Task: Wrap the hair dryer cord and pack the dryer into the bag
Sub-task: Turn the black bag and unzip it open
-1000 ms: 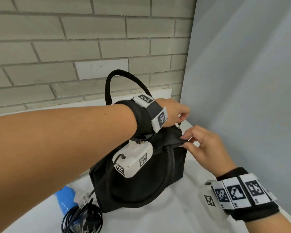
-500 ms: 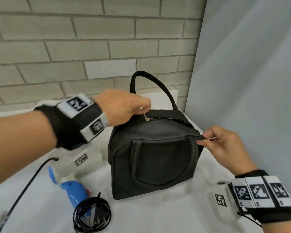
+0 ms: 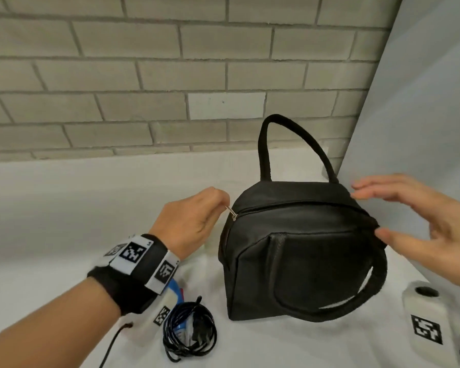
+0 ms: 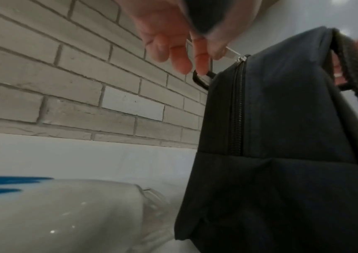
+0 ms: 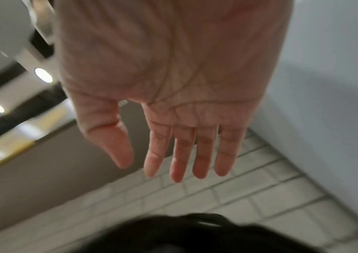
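Head view: left hand point(image 3: 194, 221) has dragged zipper pull point(image 3: 231, 211) across bag point(image 3: 298, 251) to centre-left, pinching it; right hand point(image 3: 420, 224) released, fingers spread. Bag being unzipped; dryer point(image 3: 177, 293) unpacked.

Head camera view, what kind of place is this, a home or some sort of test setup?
Probably a staged recording setup, not a home: a table under a white cloth against a bare grey brick wall, a plain grey panel alongside, and coded marker bands on the left wrist.
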Demonstrator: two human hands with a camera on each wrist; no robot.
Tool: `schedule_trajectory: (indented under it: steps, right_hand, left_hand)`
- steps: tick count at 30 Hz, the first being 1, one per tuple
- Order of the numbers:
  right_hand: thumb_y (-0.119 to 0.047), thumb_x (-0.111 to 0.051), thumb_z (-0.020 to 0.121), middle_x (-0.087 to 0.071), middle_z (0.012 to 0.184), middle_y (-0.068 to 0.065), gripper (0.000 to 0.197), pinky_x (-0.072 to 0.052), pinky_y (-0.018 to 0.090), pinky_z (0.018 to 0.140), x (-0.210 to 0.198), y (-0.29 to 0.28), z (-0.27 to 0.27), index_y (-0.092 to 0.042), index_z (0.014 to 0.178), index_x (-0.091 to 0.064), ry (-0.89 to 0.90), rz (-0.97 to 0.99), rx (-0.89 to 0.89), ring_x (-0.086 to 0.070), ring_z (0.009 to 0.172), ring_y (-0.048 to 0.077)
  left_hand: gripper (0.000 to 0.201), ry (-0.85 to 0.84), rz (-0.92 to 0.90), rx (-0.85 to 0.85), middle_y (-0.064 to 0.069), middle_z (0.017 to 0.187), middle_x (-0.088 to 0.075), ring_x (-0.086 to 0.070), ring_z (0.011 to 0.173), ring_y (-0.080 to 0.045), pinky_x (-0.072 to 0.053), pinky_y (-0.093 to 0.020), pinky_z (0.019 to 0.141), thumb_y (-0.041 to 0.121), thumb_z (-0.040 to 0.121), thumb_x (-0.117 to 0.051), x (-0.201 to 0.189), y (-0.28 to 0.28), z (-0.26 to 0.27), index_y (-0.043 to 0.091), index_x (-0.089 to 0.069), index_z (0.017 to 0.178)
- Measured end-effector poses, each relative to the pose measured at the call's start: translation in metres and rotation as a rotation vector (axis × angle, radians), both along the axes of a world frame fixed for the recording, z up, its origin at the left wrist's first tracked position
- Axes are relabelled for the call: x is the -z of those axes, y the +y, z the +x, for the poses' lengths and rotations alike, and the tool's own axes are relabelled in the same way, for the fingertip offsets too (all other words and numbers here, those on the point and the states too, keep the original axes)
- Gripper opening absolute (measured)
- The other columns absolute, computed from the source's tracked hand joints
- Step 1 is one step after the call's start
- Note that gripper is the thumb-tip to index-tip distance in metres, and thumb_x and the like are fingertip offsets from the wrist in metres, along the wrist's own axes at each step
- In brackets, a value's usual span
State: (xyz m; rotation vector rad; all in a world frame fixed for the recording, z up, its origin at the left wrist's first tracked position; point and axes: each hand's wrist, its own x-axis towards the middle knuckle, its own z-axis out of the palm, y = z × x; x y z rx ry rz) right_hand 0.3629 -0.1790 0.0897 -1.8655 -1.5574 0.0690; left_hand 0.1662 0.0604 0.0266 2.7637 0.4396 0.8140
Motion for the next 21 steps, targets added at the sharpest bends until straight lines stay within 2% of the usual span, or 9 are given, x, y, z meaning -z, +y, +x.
schedule_trajectory:
  steps: [3,5,7,9,12,14,17,19,21]
  right_hand:
    - [-0.065,-0.043,0.068,-0.051,0.119,-0.033,0.047,-0.023,0.001,0.096,-0.017,0.030,-0.043,-0.047,0.111,-0.050,-0.256,-0.123,-0.106,-0.036,0.118,-0.010]
    - [-0.069,-0.039,0.072,-0.047,0.128,-0.026,0.059,-0.024,0.009,0.099,-0.012,0.054,-0.059,-0.040,0.122,-0.045,-0.454,-0.255,-0.129,-0.033,0.122,-0.004]
    - [-0.068,-0.039,0.075,-0.044,0.134,-0.017,0.064,-0.028,0.022,0.102,-0.007,0.071,-0.061,-0.034,0.129,-0.039,-0.523,-0.396,-0.082,-0.035,0.123,0.004]
    - [-0.069,-0.037,0.074,-0.048,0.128,-0.014,0.066,-0.031,0.027,0.100,-0.007,0.081,-0.061,-0.031,0.127,-0.042,-0.512,-0.452,-0.045,-0.041,0.117,0.008]
    - [-0.078,-0.024,0.065,-0.051,0.101,-0.015,0.072,-0.033,0.027,0.091,-0.010,0.084,-0.060,-0.029,0.111,-0.052,-0.510,-0.504,-0.004,-0.047,0.101,0.008]
    - [-0.080,-0.011,0.059,-0.053,0.092,-0.015,0.079,-0.034,0.029,0.090,-0.012,0.085,-0.059,-0.029,0.099,-0.055,-0.535,-0.560,0.024,-0.048,0.092,0.009]
    - [-0.077,-0.004,0.062,-0.061,0.100,-0.010,0.084,-0.033,0.033,0.098,-0.007,0.088,-0.055,-0.031,0.112,-0.054,-0.493,-0.704,0.002,-0.052,0.097,0.012]
    - [-0.071,-0.017,0.075,-0.061,0.107,-0.012,0.067,-0.031,0.030,0.099,-0.004,0.090,-0.054,-0.033,0.117,-0.053,-0.310,-0.770,-0.030,-0.051,0.105,0.011]
    - [-0.058,-0.040,0.081,-0.060,0.096,-0.015,0.043,-0.036,0.024,0.090,-0.002,0.093,-0.052,-0.029,0.106,-0.059,-0.059,-0.720,-0.043,-0.053,0.095,0.006]
  left_hand:
    - [0.016,-0.003,-0.023,0.032,0.014,0.103,-0.040,-0.036,0.071,0.004,-0.029,-0.011,0.054,0.042,0.083,-0.024,0.008,-0.003,0.004,0.035,-0.037,0.091]
    - [0.014,-0.001,-0.019,0.049,0.013,0.102,-0.038,-0.036,0.071,0.003,-0.028,-0.011,0.053,0.040,0.084,-0.026,0.010,-0.004,0.004,0.035,-0.037,0.090]
    - [0.013,-0.010,0.005,0.069,0.010,0.096,-0.039,-0.034,0.070,0.002,-0.028,-0.013,0.052,0.038,0.085,-0.027,0.009,-0.005,0.003,0.033,-0.038,0.089]
    - [0.012,-0.027,0.020,0.083,0.009,0.091,-0.039,-0.031,0.069,0.002,-0.033,-0.020,0.050,0.036,0.086,-0.029,0.008,-0.005,0.000,0.032,-0.039,0.089]
    - [0.012,-0.032,0.037,0.097,0.008,0.086,-0.043,-0.030,0.069,0.002,-0.043,-0.033,0.050,0.034,0.087,-0.029,0.009,-0.005,-0.005,0.030,-0.040,0.088]
    - [0.013,-0.046,0.028,0.096,0.008,0.089,-0.041,-0.028,0.070,0.002,-0.042,-0.033,0.050,0.034,0.087,-0.028,0.010,-0.006,-0.006,0.030,-0.040,0.088]
    - [0.014,-0.065,0.013,0.107,0.009,0.091,-0.038,-0.027,0.071,0.003,-0.038,-0.030,0.051,0.034,0.086,-0.027,0.010,-0.008,-0.003,0.031,-0.040,0.089]
    - [0.014,-0.074,0.022,0.115,0.009,0.091,-0.038,-0.029,0.071,0.002,-0.038,-0.029,0.050,0.034,0.086,-0.026,0.010,-0.011,-0.002,0.031,-0.040,0.089]
    - [0.014,-0.075,0.023,0.119,0.010,0.092,-0.039,-0.034,0.072,-0.003,-0.036,-0.028,0.049,0.035,0.086,-0.026,0.008,-0.013,-0.002,0.031,-0.040,0.088]
